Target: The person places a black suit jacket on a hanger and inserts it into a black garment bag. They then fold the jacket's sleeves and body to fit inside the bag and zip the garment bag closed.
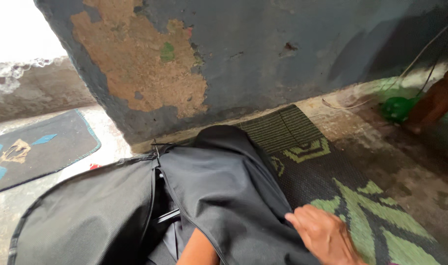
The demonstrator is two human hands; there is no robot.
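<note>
Right hand (326, 236) pinches black garment bag (219, 191) — left arm inside.

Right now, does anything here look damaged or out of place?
Yes. The dark wall has lost a big patch of paint, leaving bare brown plaster. The black garment bag lies crumpled with its zip open; the right hand grips its edge on the green-patterned mat.

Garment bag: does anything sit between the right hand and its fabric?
Nothing visible does. The right hand already rests on the edge of the black garment bag, which lies on the green-patterned mat.
</note>
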